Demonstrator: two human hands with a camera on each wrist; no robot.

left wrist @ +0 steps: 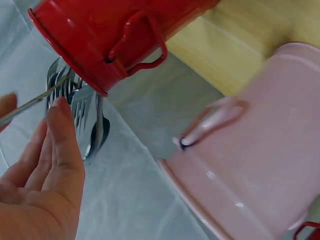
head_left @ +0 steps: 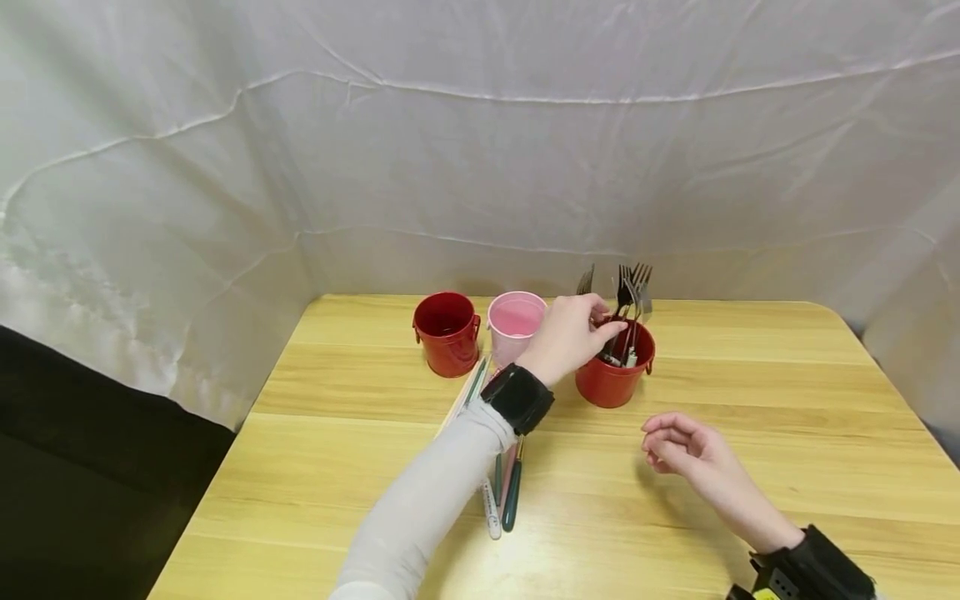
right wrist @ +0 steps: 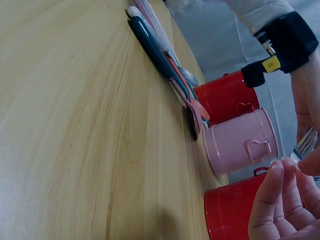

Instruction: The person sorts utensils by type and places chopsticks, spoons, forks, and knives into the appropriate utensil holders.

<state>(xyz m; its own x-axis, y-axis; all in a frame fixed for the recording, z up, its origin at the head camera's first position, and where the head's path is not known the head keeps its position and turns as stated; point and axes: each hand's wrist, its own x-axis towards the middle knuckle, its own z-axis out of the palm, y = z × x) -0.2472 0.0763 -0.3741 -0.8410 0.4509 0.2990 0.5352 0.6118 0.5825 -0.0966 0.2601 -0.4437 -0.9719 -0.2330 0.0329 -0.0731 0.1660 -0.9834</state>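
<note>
At the right-hand red bucket (head_left: pixel 613 385), my left hand (head_left: pixel 566 333) reaches over the rim. In the left wrist view its thumb and fingers pinch a slim metal fork (left wrist: pixel 35 101); part of it is hidden. Several forks (head_left: pixel 633 287) and at least one spoon (left wrist: pixel 99 131) stand in that bucket, handles down. My right hand (head_left: pixel 693 454) hovers above the table, nearer the front, its fingers loosely curled and holding nothing. The pink bucket (head_left: pixel 510 343) stands just left of the left hand, partly covered by it.
Another red bucket (head_left: pixel 450 354) stands at the left. Under the left forearm lies a bundle with a dark green-handled utensil (head_left: pixel 512 500), a white marker-like stick (head_left: pixel 491 508) and several others. Pale cloth (head_left: pixel 525 167) hangs behind the wooden table (head_left: pixel 300 500).
</note>
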